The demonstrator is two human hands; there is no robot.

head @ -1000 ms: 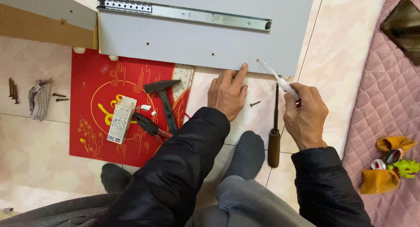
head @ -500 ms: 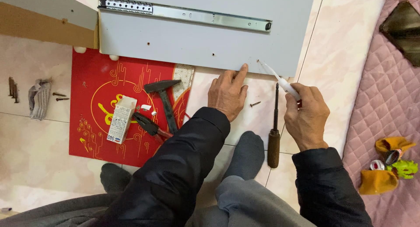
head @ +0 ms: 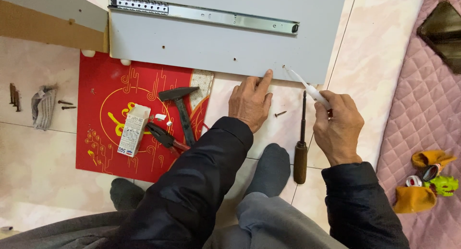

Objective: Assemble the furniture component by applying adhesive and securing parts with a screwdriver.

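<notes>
My left hand (head: 250, 101) lies flat, fingers together, forefinger touching the lower edge of the grey panel (head: 230, 37). Right of it, my right hand (head: 337, 126) grips a slim white glue tube (head: 307, 89), nozzle at a hole on that edge.

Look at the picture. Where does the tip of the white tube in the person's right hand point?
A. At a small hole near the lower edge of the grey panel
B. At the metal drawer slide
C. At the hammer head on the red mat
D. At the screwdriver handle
A: the right hand holds the white tube with its tip at a small hole near the lower edge of the grey panel, beside the left hand.
</notes>
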